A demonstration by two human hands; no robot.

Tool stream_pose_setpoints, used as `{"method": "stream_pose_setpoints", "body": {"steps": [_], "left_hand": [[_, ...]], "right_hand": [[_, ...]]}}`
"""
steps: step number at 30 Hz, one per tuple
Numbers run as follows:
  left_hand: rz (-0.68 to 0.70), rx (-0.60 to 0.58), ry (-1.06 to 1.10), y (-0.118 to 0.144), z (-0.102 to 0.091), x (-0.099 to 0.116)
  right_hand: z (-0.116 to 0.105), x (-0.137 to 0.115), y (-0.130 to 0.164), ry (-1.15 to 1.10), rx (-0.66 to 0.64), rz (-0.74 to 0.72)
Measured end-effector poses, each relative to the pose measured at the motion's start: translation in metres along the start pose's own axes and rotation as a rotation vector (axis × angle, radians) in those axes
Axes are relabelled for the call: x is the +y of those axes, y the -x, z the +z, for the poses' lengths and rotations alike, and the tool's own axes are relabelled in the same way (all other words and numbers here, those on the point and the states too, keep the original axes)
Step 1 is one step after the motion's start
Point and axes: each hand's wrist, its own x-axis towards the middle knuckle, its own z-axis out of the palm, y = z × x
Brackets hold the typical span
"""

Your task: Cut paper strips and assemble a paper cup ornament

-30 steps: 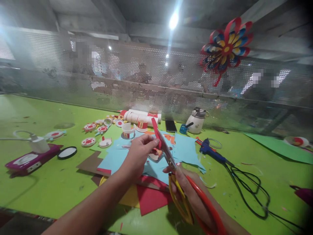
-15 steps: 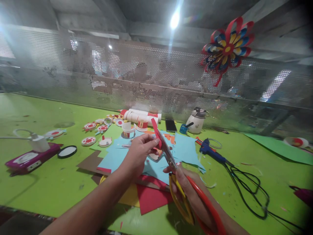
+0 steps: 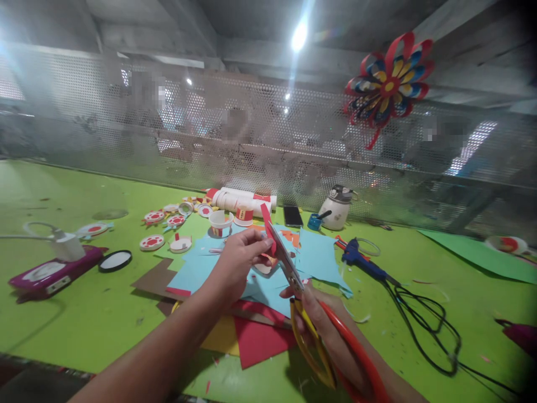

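My left hand [image 3: 240, 261] pinches a narrow strip of red paper [image 3: 267, 220] that stands upright above the table. My right hand [image 3: 325, 324] grips scissors [image 3: 293, 280] with one yellow and one red handle loop; their blades point up and to the left and lie against the red strip. Under both hands lies a pile of coloured paper sheets [image 3: 319, 254], light blue on top, red, yellow and brown below.
On the green table [image 3: 84, 313] stand a blue glue gun [image 3: 363, 258] with a black cable, a white pot [image 3: 338, 207], a phone [image 3: 292, 215], paper cups [image 3: 220, 221], round red-and-white paper pieces [image 3: 151, 242] and a magenta device [image 3: 54, 271]. A perforated metal screen [image 3: 168, 140] closes the back; a paper flower [image 3: 388, 78] hangs there.
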Motion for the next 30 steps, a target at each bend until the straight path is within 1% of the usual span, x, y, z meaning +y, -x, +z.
{"method": "stream_pose_setpoints", "body": {"steps": [5, 15, 20, 25, 30], "left_hand": [[0.000, -0.009, 0.005, 0.000, -0.001, 0.000], [-0.022, -0.041, -0.024, -0.001, -0.005, 0.005], [-0.019, -0.070, -0.039, -0.003, -0.007, 0.004], [-0.029, -0.065, -0.044, -0.003, -0.007, 0.007], [-0.045, -0.090, -0.089, -0.003, -0.009, 0.012]], "right_hand": [[0.000, -0.002, 0.000, 0.027, 0.017, -0.011], [-0.003, -0.004, -0.001, 0.062, -0.014, -0.042], [-0.004, -0.005, -0.001, 0.060, -0.006, -0.024], [-0.004, -0.006, 0.000, 0.036, -0.021, -0.030], [-0.003, -0.004, 0.002, 0.002, 0.001, 0.016]]}}
